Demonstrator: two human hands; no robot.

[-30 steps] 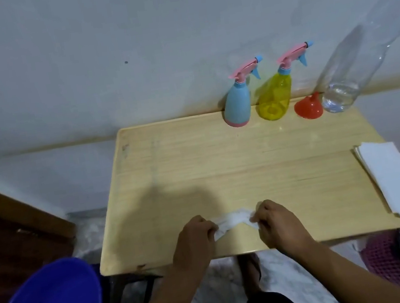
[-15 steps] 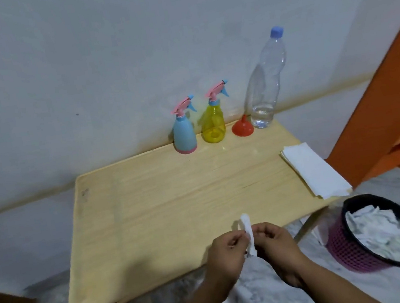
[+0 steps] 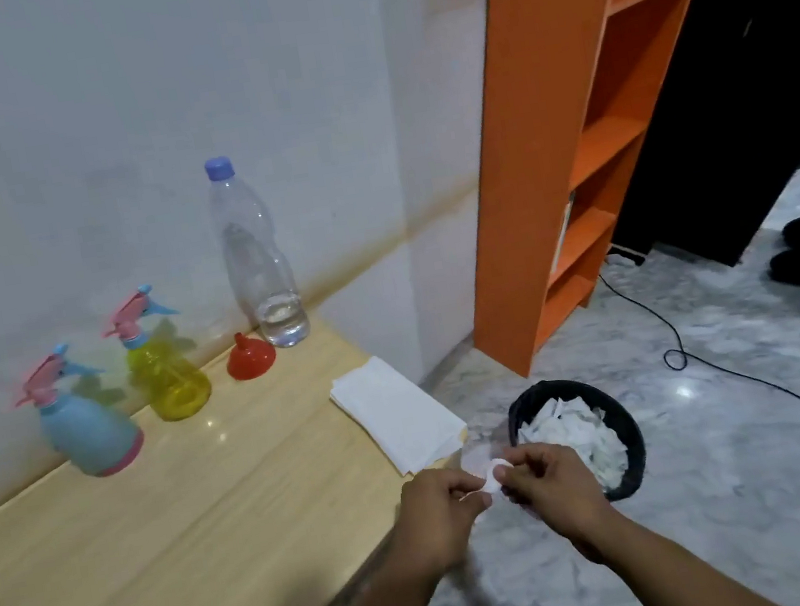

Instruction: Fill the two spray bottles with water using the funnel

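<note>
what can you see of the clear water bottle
The clear water bottle is tall, see-through plastic with a blue screw cap on. It stands upright at the back of the wooden table, by the wall, beside the red funnel. Only a little water sits at its bottom. No hand touches it.

No lettering, label, brand, number or sign can be read anywhere in this view; every surface shows plain.

left hand (image 3: 441, 506) + right hand (image 3: 552, 485): pinching balled tissue (image 3: 493, 480) | beside bin (image 3: 624, 430) | bottles on table (image 3: 164, 545)
</note>
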